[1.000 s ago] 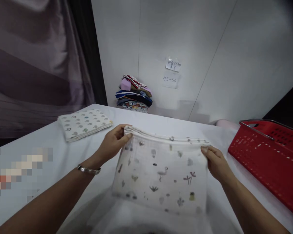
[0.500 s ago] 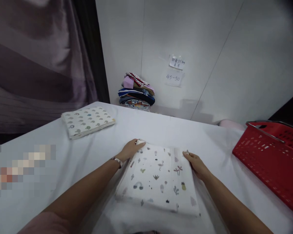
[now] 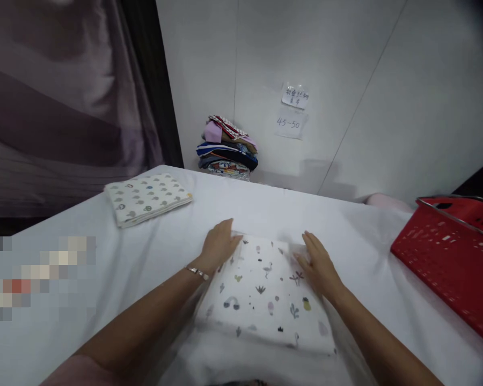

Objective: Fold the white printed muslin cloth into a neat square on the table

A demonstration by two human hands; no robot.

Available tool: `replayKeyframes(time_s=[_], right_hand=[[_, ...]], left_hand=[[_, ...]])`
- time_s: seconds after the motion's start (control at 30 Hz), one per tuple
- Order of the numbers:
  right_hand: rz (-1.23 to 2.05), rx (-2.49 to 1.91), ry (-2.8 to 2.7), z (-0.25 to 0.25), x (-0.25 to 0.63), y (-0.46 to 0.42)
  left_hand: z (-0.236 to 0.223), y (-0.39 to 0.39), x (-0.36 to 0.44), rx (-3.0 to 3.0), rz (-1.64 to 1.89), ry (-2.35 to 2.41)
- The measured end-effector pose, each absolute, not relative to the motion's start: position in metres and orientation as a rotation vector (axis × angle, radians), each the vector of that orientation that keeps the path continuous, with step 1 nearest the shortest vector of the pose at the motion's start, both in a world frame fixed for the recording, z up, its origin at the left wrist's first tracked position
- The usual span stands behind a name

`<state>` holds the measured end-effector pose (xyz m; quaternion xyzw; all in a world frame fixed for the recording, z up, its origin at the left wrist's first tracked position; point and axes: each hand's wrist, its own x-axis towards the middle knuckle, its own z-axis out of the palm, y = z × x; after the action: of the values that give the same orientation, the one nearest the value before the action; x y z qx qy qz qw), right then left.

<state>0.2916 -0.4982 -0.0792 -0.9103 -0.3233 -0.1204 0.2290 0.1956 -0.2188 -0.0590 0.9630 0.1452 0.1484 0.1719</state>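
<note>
In front of me lies a folded white cloth (image 3: 265,300) printed with flamingos, palms, cacti and rainbows. My left hand (image 3: 221,244) rests at its far left corner, fingers stretched out. At the far right corner is my right hand (image 3: 316,262), its fingers extended along the edge and slightly blurred. Neither hand grips the cloth. Sheer, whitish material shows around the near part of the cloth and below it; I cannot tell exactly what it is.
Another folded cloth with grey prints (image 3: 148,198) lies at the table's far left. A red basket (image 3: 443,268) with a metal handle stands at right. Beyond the white table (image 3: 265,206), a stack of folded fabrics (image 3: 227,150) sits by the wall. Part of the left side is pixelated.
Both hands have released the cloth's far corners, and their fingers have straightened out beside it. The cloth stays in nearly the same place.
</note>
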Motion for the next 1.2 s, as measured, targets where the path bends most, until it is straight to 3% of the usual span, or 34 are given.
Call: replayKeyframes(time_s=[0.2,0.47,0.63,0.77,1.2], right_hand=[[-0.255,-2.65,-1.183,-0.114,0.279,-0.484],[-0.317,-2.643,-1.186,-0.133,0.288,-0.491],[-0.178,-2.623,-1.141,-0.115,0.289,-0.489],[-0.183,-2.532,-1.171,-0.093,0.296,-0.472],[-0.218,-2.555,-1.197,-0.116,0.306,-0.45]], left_hand=[[-0.084,-0.242,0.173,2.792,0.208,0.006],[-0.089,-0.233,0.166,2.68,0.229,0.063],[-0.084,-0.216,0.161,2.525,0.489,0.328],[-0.081,-0.201,0.175,2.379,0.418,0.585],[-0.083,-0.203,0.197,2.443,0.51,0.526]])
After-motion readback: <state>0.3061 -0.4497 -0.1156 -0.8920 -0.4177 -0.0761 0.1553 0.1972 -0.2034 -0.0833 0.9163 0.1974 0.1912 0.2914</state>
